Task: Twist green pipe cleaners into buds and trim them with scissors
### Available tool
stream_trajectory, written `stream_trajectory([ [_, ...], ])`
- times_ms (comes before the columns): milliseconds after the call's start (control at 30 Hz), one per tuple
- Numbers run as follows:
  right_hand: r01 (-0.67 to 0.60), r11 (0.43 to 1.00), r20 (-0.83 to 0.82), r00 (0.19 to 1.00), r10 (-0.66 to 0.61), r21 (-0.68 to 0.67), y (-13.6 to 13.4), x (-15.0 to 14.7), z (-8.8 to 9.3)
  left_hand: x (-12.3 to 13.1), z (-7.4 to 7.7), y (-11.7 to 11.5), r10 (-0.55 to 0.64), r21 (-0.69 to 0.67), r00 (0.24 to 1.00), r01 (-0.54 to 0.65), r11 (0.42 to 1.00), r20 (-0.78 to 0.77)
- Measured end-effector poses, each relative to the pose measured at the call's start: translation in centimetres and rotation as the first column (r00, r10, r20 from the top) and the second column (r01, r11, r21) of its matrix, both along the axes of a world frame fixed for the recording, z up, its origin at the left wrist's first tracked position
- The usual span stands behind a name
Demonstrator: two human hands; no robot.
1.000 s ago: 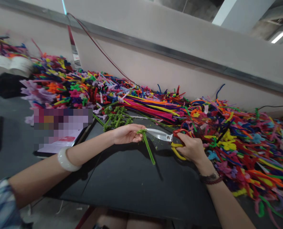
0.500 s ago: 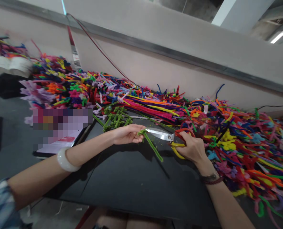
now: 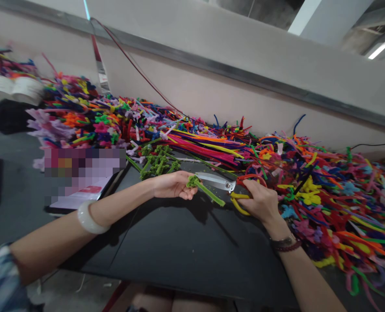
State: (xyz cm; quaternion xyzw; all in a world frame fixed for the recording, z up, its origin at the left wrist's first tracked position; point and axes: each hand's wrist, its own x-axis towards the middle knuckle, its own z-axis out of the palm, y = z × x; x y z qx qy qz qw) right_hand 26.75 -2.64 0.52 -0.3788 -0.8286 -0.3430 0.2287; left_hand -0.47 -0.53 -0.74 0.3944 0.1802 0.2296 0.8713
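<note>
Between the fingertips of my left hand [image 3: 174, 185] is the leafy end of a green pipe-cleaner piece [image 3: 208, 191], its stem pointing right and slightly down. My right hand [image 3: 260, 200] grips scissors [image 3: 216, 182] by their red and yellow handles. The silver blades point left, with their tips beside the green piece's leafy end. Behind my left hand lies a cluster of similar green pieces [image 3: 158, 161] on the dark table [image 3: 179, 242].
Colourful pipe cleaners are heaped along the wall and down the right side [image 3: 335, 195]. A tablet [image 3: 82, 190] with a blurred screen lies left, beyond my left forearm. White rolls [image 3: 26, 90] stand at the far left. A cable runs down the wall.
The green piece has turned so its stem points more to the right. My right hand and the scissors have shifted slightly left, and the blade tips have moved slightly up.
</note>
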Motion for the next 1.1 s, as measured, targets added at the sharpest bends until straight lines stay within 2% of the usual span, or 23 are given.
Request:
stream_trajectory([
  [433, 0.002, 0.999, 0.007, 1.0, -0.002, -0.033, -0.31, -0.27, 0.13, 0.0, -0.14, 0.03, 0.01, -0.029, 1.0, -0.01, 1.0, 0.01],
  [533, 0.051, 0.997, -0.101, 0.993, -0.057, -0.061, -0.16, -0.23, -0.07, -0.08, -0.21, 0.1, 0.025, -0.032, 1.0, -0.024, 0.999, 0.014],
  [633, 0.116, 0.982, -0.231, 0.961, -0.149, -0.149, 0.06, -0.24, 0.01, -0.1, -0.25, 0.13, 0.028, -0.033, 0.999, -0.027, 0.999, 0.021],
  [733, 0.175, 0.965, -0.232, 0.948, -0.219, -0.197, 0.25, -0.32, 0.3, -0.02, -0.15, 0.12, 0.049, -0.04, 0.998, -0.048, 0.998, 0.029],
  [800, 0.192, 0.964, -0.194, 0.954, -0.227, -0.185, 0.34, -0.3, 0.4, 0.04, -0.06, 0.11, 0.073, -0.051, 0.997, -0.071, 0.996, 0.035],
  [900, 0.153, 0.981, -0.155, 0.973, -0.171, -0.124, 0.42, -0.09, 0.31, 0.06, 0.0, 0.15, 0.104, -0.071, 0.994, -0.101, 0.992, 0.043],
  [1100, 0.124, 0.992, -0.192, 0.973, -0.128, -0.036, 0.5, 0.19, -0.01, 0.08, -0.1, 0.22, 0.215, -0.082, 0.975, -0.21, 0.974, 0.057],
])
